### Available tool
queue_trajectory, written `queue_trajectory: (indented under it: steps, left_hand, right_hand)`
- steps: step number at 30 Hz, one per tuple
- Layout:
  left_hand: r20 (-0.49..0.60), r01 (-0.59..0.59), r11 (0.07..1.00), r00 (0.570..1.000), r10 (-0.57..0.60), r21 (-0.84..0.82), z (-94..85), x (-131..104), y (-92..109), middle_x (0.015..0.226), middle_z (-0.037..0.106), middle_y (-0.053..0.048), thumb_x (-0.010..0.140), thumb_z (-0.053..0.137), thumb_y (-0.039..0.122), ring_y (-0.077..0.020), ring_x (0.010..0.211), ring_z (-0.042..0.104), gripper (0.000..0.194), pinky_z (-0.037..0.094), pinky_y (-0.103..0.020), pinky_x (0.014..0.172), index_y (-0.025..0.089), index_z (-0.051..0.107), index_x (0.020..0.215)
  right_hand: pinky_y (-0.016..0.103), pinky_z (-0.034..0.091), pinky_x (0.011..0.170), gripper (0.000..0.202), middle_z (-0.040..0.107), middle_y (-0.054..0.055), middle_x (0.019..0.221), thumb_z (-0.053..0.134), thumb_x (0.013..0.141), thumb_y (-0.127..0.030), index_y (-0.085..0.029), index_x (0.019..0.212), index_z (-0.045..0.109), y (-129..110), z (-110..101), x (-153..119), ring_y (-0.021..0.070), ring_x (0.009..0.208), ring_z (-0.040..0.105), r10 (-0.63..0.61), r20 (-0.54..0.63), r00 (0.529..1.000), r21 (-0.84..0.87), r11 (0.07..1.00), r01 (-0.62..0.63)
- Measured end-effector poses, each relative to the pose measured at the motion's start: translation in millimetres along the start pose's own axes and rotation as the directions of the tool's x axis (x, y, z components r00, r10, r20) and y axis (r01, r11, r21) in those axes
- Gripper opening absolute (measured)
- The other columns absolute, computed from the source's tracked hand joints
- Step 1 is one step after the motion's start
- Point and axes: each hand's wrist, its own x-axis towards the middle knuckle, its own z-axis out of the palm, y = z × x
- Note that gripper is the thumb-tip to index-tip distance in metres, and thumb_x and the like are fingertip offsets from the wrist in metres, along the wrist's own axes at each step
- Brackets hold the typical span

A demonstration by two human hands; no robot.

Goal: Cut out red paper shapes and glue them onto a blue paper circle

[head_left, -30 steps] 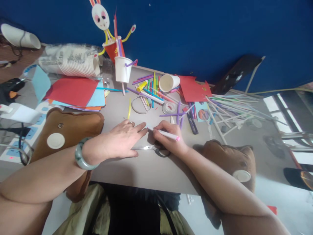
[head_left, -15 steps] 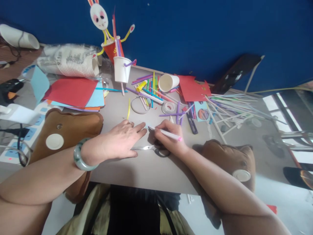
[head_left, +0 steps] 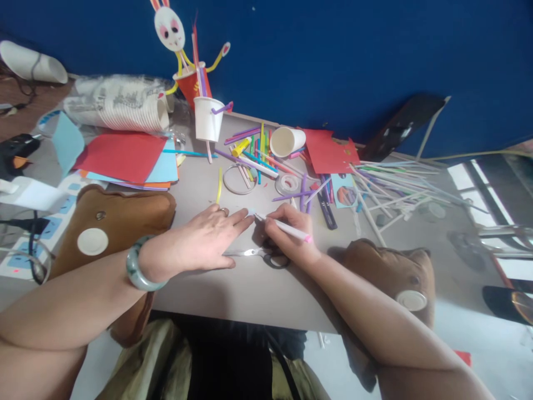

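My right hand (head_left: 291, 236) is closed around a white marker with a pink end (head_left: 293, 230), its tip pointing left at a small pale blue piece (head_left: 251, 211) on the table. Flat on the table, my left hand (head_left: 208, 236) has its fingers spread, the fingertips at the edge of that piece. Below the two hands lies a pair of scissors (head_left: 250, 252), its blades partly under my left hand and its dark handles beneath my right. A short yellow stick (head_left: 219, 185) rests just above my left hand.
White paper cup (head_left: 287, 141), tape roll (head_left: 288, 184) and coloured pens lie behind my hands. Paper sheets (head_left: 122, 155) and bagged cups (head_left: 116, 108) are at left, a rabbit figure (head_left: 169, 29) at back. Brown cushions (head_left: 120, 216) flank my arms; pale sticks (head_left: 395, 180) spread right.
The marker and my right hand have shifted very slightly to the right. My left hand's fingertips have moved a little to the right too.
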Motion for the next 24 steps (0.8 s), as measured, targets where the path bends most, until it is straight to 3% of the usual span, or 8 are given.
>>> queue_trajectory:
  steps: [7, 24]
  left_hand:
    - [0.000, 0.004, 1.000, 1.000, -0.004, 0.016, -0.7, 0.5, -0.9, 0.153, 0.041, -0.014, 0.086, 0.062, 0.046, -0.0314, 0.120, 0.054, 0.072, 0.030, -0.043, 0.105, 0.017, 0.035, 0.145]
    - [0.018, 0.010, 1.000, 1.000, -0.011, 0.023, -3.8, 1.9, -1.3, 0.154, 0.041, -0.014, 0.085, 0.061, 0.047, -0.0319, 0.120, 0.054, 0.069, 0.034, -0.043, 0.104, 0.018, 0.040, 0.144]
  right_hand:
    - [0.022, 0.044, 0.052, 0.010, 0.066, -0.001, 0.060, 0.065, 0.078, -0.028, -0.019, 0.074, 0.063, 5.1, 0.8, 3.2, 0.0124, 0.055, 0.059, -0.075, 0.020, 0.997, -0.073, 0.994, 0.077]
    - [0.022, 0.043, 0.050, 0.013, 0.066, -0.001, 0.059, 0.064, 0.081, -0.032, -0.019, 0.078, 0.063, 6.6, 2.4, 4.3, 0.0120, 0.050, 0.058, -0.038, 0.067, 0.997, -0.046, 0.998, 0.042]
